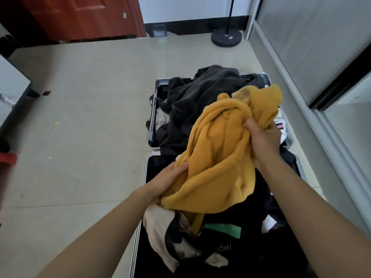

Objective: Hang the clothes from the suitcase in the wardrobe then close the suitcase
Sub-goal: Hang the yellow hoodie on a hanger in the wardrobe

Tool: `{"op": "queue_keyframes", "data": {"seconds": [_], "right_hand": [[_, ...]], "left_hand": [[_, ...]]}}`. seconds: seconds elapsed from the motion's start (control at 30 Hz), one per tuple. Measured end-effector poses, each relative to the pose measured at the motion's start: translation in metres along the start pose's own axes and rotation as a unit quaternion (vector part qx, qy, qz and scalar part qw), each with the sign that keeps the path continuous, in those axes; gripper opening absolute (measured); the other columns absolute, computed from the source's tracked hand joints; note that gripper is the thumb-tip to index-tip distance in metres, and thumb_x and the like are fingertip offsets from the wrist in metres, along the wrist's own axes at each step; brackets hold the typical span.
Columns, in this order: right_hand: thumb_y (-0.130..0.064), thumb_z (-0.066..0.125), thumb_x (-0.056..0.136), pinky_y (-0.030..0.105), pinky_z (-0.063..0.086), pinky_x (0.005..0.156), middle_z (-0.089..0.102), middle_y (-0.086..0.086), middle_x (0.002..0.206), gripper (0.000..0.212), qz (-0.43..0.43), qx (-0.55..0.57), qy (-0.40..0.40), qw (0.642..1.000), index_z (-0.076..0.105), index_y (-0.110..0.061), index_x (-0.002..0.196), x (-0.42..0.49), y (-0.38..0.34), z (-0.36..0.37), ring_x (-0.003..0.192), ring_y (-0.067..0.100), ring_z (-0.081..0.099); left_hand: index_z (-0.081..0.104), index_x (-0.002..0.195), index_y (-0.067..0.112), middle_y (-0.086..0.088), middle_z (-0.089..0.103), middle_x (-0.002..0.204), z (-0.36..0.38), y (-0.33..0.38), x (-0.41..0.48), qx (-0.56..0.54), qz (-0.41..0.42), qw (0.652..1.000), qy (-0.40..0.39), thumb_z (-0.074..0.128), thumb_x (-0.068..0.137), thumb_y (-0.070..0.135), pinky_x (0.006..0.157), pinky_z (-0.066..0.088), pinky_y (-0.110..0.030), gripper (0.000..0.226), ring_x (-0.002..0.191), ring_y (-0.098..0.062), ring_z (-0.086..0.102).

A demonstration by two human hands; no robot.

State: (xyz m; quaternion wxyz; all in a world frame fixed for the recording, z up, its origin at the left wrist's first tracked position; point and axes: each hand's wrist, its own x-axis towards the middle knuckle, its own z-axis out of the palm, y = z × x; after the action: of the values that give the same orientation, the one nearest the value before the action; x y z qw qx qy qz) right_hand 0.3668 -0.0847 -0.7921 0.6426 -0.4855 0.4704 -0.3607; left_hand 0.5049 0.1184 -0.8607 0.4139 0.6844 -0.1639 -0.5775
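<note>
An open suitcase [152, 125] with a silver frame lies flat on the tiled floor, both halves full of clothes. A bunched mustard-yellow garment [216, 157] is lifted above it. My left hand [170, 177] grips its lower left edge. My right hand [263, 137] grips a fold near its upper right. A dark grey garment [200, 93] fills the far half. Black clothes, a beige piece [158, 227] and a green label [222, 230] lie in the near half. The wardrobe's sliding panels [313, 47] stand along the right.
A red-brown door [80, 17] is at the back left. A round black stand base [225, 38] with a pole sits by the far wall. Furniture edges show at the left margin, with a red object [7, 158] low on the left. Tiled floor stretches left of the suitcase.
</note>
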Motion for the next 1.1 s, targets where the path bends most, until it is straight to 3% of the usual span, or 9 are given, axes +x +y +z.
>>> {"op": "queue_keyframes", "data": {"seconds": [0.07, 0.2, 0.4, 0.63, 0.77, 0.83, 0.9, 0.97, 1.1], "right_hand": [[-0.016, 0.071, 0.077, 0.033, 0.059, 0.073, 0.073, -0.001, 0.095, 0.022, -0.005, 0.027, 0.022, 0.999, 0.068, -0.022, 0.097, 0.004, -0.02, -0.001, 0.087, 0.017, 0.069], [-0.021, 0.073, 0.075, 0.038, 0.059, 0.076, 0.073, 0.003, 0.101, 0.03, -0.006, 0.056, 0.041, 0.998, 0.068, -0.018, 0.104, -0.004, -0.075, -0.007, 0.092, 0.02, 0.07], [-0.015, 0.071, 0.08, 0.032, 0.057, 0.068, 0.071, -0.001, 0.098, 0.02, -0.009, 0.068, 0.029, 0.997, 0.065, -0.024, 0.097, -0.046, -0.204, -0.011, 0.091, 0.017, 0.068], [-0.014, 0.072, 0.079, 0.037, 0.055, 0.081, 0.068, -0.002, 0.098, 0.022, -0.051, -0.001, -0.021, 0.998, 0.063, -0.031, 0.09, -0.128, -0.415, 0.007, 0.094, 0.018, 0.065], [-0.01, 0.071, 0.081, 0.031, 0.056, 0.071, 0.071, -0.001, 0.096, 0.021, -0.077, -0.012, -0.067, 0.995, 0.066, -0.025, 0.094, -0.179, -0.539, 0.018, 0.09, 0.018, 0.068], [-0.008, 0.07, 0.081, 0.027, 0.056, 0.065, 0.072, 0.0, 0.093, 0.021, -0.101, -0.025, -0.097, 0.99, 0.067, -0.021, 0.096, -0.204, -0.605, 0.023, 0.087, 0.017, 0.069], [-0.008, 0.072, 0.078, 0.031, 0.058, 0.07, 0.073, 0.002, 0.094, 0.024, -0.124, -0.049, -0.122, 0.984, 0.068, -0.021, 0.098, -0.229, -0.665, 0.026, 0.089, 0.02, 0.07], [-0.007, 0.075, 0.074, 0.041, 0.058, 0.081, 0.074, 0.004, 0.095, 0.026, -0.15, -0.086, -0.144, 0.974, 0.07, -0.022, 0.095, -0.248, -0.708, 0.029, 0.091, 0.024, 0.07], [-0.004, 0.08, 0.067, 0.044, 0.058, 0.082, 0.073, 0.01, 0.097, 0.036, -0.188, -0.115, -0.192, 0.956, 0.069, -0.015, 0.1, -0.279, -0.772, 0.035, 0.09, 0.027, 0.071]], "left_hand": [[0.053, 0.127, 0.041, 0.008, 0.067, 0.118, 0.012, 0.022, 0.0, 0.007, 0.028, 1.0, 0.005, 0.066, 0.075, 0.065, 0.094, 0.049, -0.039, 0.058, 0.108, -0.019, 0.063], [0.066, 0.106, 0.029, 0.003, 0.07, 0.103, 0.032, 0.077, -0.02, 0.022, 0.07, 0.994, 0.076, 0.054, 0.093, 0.046, 0.082, 0.051, -0.031, 0.025, 0.098, -0.018, 0.065], [0.07, 0.102, 0.025, 0.0, 0.072, 0.101, 0.044, 0.186, -0.102, -0.022, 0.074, 0.993, 0.087, 0.06, 0.086, 0.053, 0.079, 0.054, -0.032, 0.033, 0.095, -0.02, 0.067], [0.071, 0.095, 0.021, -0.002, 0.07, 0.097, 0.048, 0.346, -0.257, 0.005, 0.112, 0.988, 0.105, 0.061, 0.089, 0.043, 0.075, 0.052, -0.03, 0.025, 0.091, -0.019, 0.064], [0.069, 0.104, 0.019, -0.005, 0.071, 0.101, 0.044, 0.436, -0.352, 0.028, 0.131, 0.988, 0.072, 0.061, 0.088, 0.041, 0.09, 0.053, -0.042, 0.028, 0.095, -0.023, 0.066], [0.063, 0.114, 0.023, -0.004, 0.069, 0.109, 0.041, 0.483, -0.4, 0.063, 0.135, 0.988, 0.038, 0.065, 0.078, 0.047, 0.093, 0.052, -0.044, 0.044, 0.1, -0.023, 0.066], [0.05, 0.125, 0.03, 0.0, 0.063, 0.12, 0.042, 0.527, -0.445, 0.123, 0.125, 0.984, 0.005, 0.065, 0.069, 0.055, 0.091, 0.053, -0.042, 0.063, 0.107, -0.021, 0.062], [0.04, 0.123, 0.039, 0.004, 0.058, 0.123, 0.044, 0.562, -0.48, 0.184, 0.121, 0.975, 0.0, 0.062, 0.068, 0.062, 0.086, 0.051, -0.04, 0.063, 0.111, -0.021, 0.058], [0.053, 0.115, 0.035, 0.002, 0.064, 0.115, 0.048, 0.613, -0.531, 0.169, 0.157, 0.973, 0.009, 0.065, 0.07, 0.06, 0.093, 0.052, -0.045, 0.053, 0.106, -0.022, 0.061]]}}
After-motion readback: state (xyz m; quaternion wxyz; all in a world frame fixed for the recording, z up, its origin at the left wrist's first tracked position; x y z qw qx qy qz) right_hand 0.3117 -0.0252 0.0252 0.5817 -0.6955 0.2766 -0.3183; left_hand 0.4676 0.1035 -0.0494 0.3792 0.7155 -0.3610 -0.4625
